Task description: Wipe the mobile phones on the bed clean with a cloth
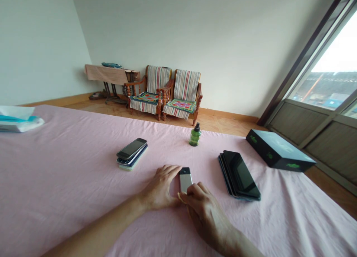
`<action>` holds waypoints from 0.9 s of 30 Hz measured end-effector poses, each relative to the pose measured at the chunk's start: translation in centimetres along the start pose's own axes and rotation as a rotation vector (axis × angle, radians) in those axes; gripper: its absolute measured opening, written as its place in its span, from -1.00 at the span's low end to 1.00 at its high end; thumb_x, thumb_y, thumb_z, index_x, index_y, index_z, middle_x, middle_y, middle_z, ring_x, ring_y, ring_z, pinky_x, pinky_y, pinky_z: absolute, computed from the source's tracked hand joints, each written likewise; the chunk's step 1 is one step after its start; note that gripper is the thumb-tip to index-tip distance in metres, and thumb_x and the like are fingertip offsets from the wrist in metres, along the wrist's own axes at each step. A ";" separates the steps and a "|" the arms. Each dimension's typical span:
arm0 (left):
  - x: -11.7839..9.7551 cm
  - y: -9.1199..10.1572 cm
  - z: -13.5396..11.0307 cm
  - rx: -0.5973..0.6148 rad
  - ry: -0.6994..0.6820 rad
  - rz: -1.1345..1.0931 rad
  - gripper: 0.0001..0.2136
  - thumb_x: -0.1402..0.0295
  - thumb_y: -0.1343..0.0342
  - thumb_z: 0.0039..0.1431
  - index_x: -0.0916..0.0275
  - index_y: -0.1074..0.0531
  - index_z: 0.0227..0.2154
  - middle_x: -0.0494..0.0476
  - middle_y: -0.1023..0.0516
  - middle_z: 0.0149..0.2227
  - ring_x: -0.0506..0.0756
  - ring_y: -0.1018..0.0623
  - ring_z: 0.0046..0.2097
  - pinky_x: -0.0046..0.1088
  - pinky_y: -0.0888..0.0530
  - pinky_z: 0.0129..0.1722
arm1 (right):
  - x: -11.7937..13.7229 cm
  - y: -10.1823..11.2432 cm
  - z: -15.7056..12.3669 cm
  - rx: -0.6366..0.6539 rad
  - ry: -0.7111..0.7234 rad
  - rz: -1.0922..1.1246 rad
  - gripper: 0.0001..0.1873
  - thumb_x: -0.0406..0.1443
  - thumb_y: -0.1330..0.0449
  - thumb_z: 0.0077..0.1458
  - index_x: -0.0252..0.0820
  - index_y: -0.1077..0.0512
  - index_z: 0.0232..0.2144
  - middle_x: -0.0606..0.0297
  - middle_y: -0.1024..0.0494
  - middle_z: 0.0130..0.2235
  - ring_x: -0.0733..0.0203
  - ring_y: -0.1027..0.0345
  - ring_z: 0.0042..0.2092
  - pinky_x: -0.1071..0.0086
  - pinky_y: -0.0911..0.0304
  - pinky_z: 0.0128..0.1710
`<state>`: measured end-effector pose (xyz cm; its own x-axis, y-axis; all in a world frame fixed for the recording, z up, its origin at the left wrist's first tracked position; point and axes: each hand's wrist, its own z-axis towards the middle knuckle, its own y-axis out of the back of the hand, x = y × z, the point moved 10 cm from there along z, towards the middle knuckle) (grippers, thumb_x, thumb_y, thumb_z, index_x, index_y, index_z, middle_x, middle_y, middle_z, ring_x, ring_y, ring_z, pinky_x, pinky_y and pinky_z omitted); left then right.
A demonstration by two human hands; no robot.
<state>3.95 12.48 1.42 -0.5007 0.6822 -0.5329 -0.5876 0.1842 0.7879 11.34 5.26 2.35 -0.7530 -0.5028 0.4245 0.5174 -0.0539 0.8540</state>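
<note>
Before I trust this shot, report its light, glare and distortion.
Head view: window overexposed toward its top; head view: grey reflection on the black phone, silver phone without harsh glare; head view: window frame leans, perhaps wide-angle distortion.

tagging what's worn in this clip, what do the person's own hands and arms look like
The left hand and right hand are bare, with no glove, ring or watch to be seen. The left forearm and right forearm show no sleeve.

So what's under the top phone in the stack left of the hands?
Beneath the top phone, edges of more slim items show, the lowest pale. Their covered faces are hidden, and their number is unclear.
</note>
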 end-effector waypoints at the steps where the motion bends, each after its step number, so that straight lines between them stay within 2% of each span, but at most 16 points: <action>1: 0.1 -0.1 0.0 0.001 0.006 0.002 -0.22 0.28 -0.36 -0.20 0.23 -0.20 0.15 0.27 -0.34 0.14 0.31 -0.32 0.16 -0.12 -0.23 0.18 | -0.2 0.0 0.2 -0.011 -0.008 0.000 -0.71 -0.48 -0.01 0.22 -0.10 -0.45 -0.18 0.24 -0.40 -0.24 0.17 -0.20 -0.21 0.35 -0.20 -0.26; 6: 0.8 -0.3 -0.1 -0.001 0.062 -0.007 0.02 0.23 -0.42 -0.31 0.21 0.00 0.25 0.31 -0.30 0.17 0.36 -0.31 0.16 -0.03 -0.23 0.15 | -1.2 0.0 3.0 -0.098 -0.016 -0.077 -0.76 -0.50 -0.06 0.17 -0.17 -0.47 -0.23 0.19 -0.39 -0.23 0.15 -0.21 -0.21 0.35 -0.22 -0.25; 12: 0.4 0.0 -0.1 -0.009 0.064 -0.024 0.11 0.22 -0.45 -0.36 0.15 0.07 0.27 0.29 -0.29 0.18 0.36 -0.30 0.17 -0.03 -0.22 0.15 | -2.6 0.0 5.9 -0.154 -0.094 -0.156 -0.76 -0.49 -0.11 0.12 -0.17 -0.48 -0.21 0.18 -0.39 -0.28 0.12 -0.22 -0.22 0.34 -0.22 -0.24; 16: 0.2 0.2 -0.1 -0.007 0.068 -0.033 0.10 0.20 -0.45 -0.36 0.14 0.06 0.27 0.29 -0.31 0.16 0.38 -0.31 0.16 -0.02 -0.23 0.14 | -4.3 -0.3 5.6 -0.212 -0.186 -0.162 -0.73 -0.53 -0.06 0.10 -0.21 -0.50 -0.27 0.14 -0.37 -0.31 0.11 -0.24 -0.23 0.35 -0.22 -0.26; 21: 0.5 0.1 -0.2 0.018 0.096 -0.022 0.06 0.19 -0.44 -0.34 0.16 0.00 0.26 0.31 -0.28 0.18 0.38 -0.28 0.18 0.00 -0.23 0.14 | -6.6 -0.2 4.3 -0.266 -0.298 -0.146 -0.68 -0.55 0.02 0.13 -0.28 -0.47 -0.18 0.17 -0.38 -0.32 0.19 -0.30 -0.29 0.41 -0.23 -0.30; 27: 0.7 0.0 -0.3 0.013 0.093 -0.027 0.06 0.17 -0.44 -0.34 0.15 -0.01 0.26 0.30 -0.28 0.18 0.37 -0.28 0.18 -0.01 -0.23 0.14 | -6.1 0.0 2.7 -0.250 -0.338 -0.147 -0.72 -0.52 0.03 0.14 -0.25 -0.46 -0.31 0.25 -0.36 -0.40 0.26 -0.29 -0.41 0.47 -0.13 -0.45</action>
<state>3.43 12.78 0.96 -0.5421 0.6079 -0.5802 -0.5941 0.2111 0.7762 14.87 10.63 0.60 -0.8950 -0.1657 0.4141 0.4460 -0.3320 0.8312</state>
